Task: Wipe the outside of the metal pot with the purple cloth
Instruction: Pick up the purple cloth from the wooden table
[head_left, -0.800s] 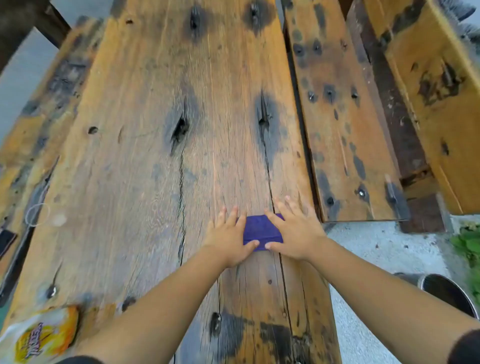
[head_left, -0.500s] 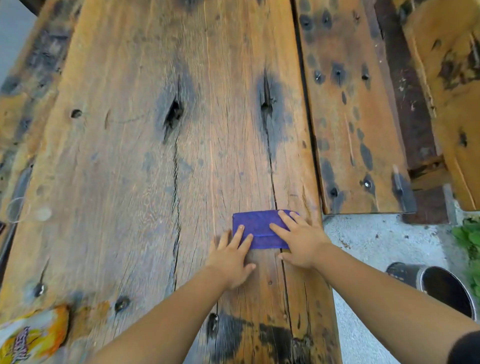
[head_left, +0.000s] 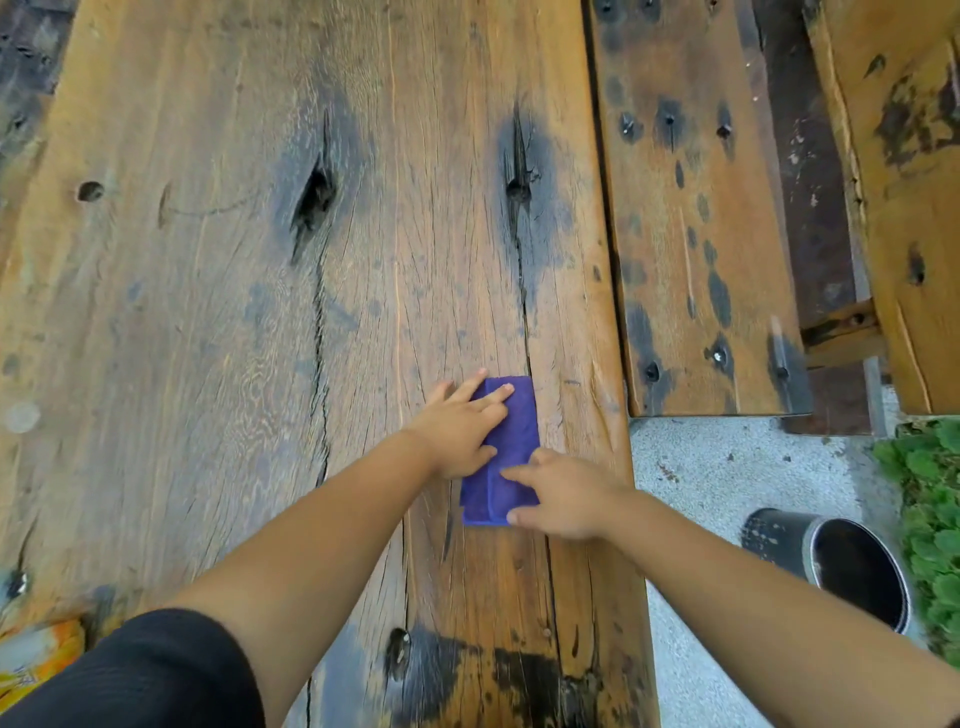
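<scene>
The metal pot (head_left: 836, 569) stood on the ground, right of the right hand (head_left: 563, 499), unwiped, while both open hands, the left hand (head_left: 460, 434) farther, pressed the folded purple cloth (head_left: 506, 452) flat on the bench (head_left: 208, 312), which could unfold or snag on cracks when lifted.

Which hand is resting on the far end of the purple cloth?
The left hand: its fingers lie across the far half of the purple cloth, while the right hand touches the near end.

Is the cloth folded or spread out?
Folded: the cloth lies as a narrow strip on the table, a layered edge visible along its length.
</scene>
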